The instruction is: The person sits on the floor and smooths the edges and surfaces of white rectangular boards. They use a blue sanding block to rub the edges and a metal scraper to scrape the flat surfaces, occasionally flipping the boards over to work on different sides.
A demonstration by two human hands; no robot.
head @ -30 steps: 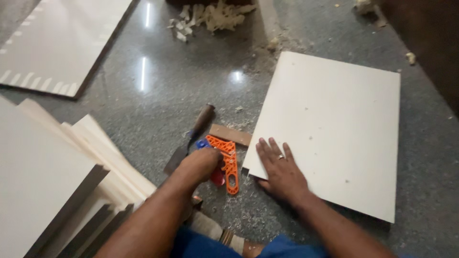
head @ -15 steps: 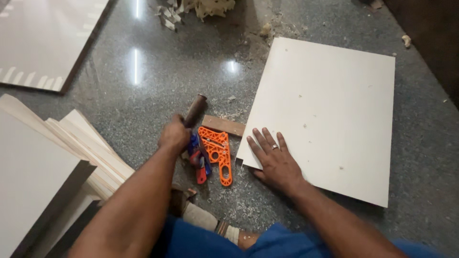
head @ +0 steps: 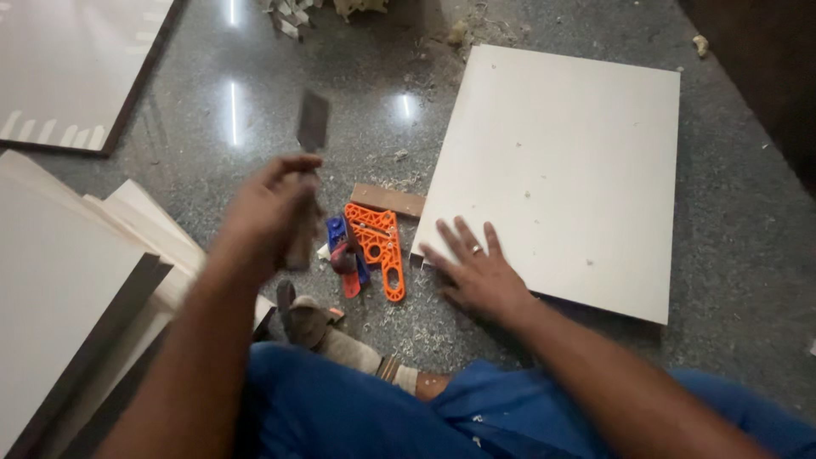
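My left hand (head: 272,212) is closed around the handle of a chisel (head: 313,121), lifted off the floor with its dark flat blade pointing up and away; hand and tool are blurred. My right hand (head: 476,272) lies flat with fingers spread on the near left corner of a large white board (head: 569,153) that lies on the grey stone floor. Between my hands lie an orange plastic jig (head: 382,242), a small blue and red tool (head: 342,251) and a short wooden strip (head: 387,200) against the board's edge.
A stack of white boards with dark edges (head: 68,289) lies at the left. Another pale panel (head: 68,68) lies at the top left. Wood shavings and offcuts (head: 340,10) are scattered at the top. My foot (head: 319,327) and blue-clad legs fill the bottom.
My left hand took hold of the chisel on the floor beside the orange jig and raised it. My right hand stayed flat on the board's corner.
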